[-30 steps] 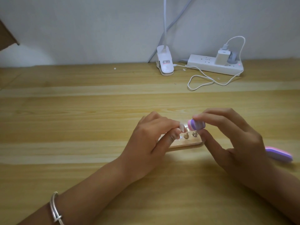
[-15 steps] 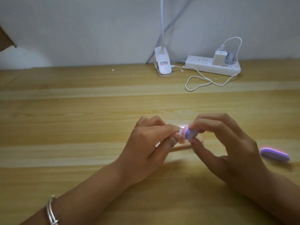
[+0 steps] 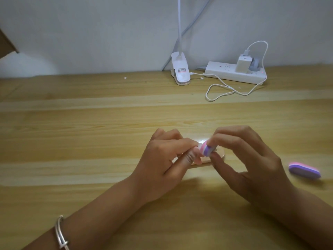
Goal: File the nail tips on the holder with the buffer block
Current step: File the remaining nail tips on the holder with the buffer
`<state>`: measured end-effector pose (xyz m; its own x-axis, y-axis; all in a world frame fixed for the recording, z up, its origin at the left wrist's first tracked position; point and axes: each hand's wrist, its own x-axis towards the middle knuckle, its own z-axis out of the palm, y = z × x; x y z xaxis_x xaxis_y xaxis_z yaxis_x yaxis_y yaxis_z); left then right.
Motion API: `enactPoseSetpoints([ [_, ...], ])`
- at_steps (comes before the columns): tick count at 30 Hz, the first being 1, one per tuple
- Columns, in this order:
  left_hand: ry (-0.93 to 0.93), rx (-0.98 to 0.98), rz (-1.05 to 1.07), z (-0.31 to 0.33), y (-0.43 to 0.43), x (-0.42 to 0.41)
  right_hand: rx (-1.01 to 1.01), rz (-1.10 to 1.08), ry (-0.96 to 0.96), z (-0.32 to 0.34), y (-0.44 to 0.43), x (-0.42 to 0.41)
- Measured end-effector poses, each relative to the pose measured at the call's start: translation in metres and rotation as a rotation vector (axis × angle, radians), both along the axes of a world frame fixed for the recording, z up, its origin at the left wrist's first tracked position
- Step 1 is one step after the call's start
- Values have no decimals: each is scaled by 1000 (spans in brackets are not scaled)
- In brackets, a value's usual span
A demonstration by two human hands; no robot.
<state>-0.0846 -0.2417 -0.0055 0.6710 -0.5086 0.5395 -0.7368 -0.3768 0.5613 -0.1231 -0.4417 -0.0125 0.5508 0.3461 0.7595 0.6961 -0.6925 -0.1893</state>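
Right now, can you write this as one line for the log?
step: filing | right hand: pinches buffer block | left hand: pinches nail tip | holder: on table

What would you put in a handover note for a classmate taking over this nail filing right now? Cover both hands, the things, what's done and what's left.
Left hand: thumb and forefinger pinch a nail tip on the wooden holder, steadying it.
Right hand: grips the buffer block, its end against that tip.
Things: the holder lies on the table between the hands, mostly hidden; a spare buffer lies to the right.
Done: cannot tell how many tips are filed.
Left: finish this tip, then any others on the holder.
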Motion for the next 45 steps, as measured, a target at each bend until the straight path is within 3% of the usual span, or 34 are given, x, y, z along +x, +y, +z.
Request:
enactPoseSetpoints([
  [5,-18,-12,-17,2,0,-1,-38,0,-32,-1,-2,1],
  [9,15,-119,-73,5,-3,-7,76,-73,-33,8,-13,8],
  [17,530,-306,-279,5,-5,-14,96,77,-4,5,1,-11],
  [22,754,-318,-324,3,-3,-13,41,39,20,4,-5,-6],
  [27,946,-319,-354,5,-4,-13,74,161,99,1,-4,-6],
  [38,1250,-366,-492,9,1,-4,-3,139,59,4,-8,-3],
  [45,1290,-359,-512,9,0,-4,-26,147,9,1,-6,-3],
])
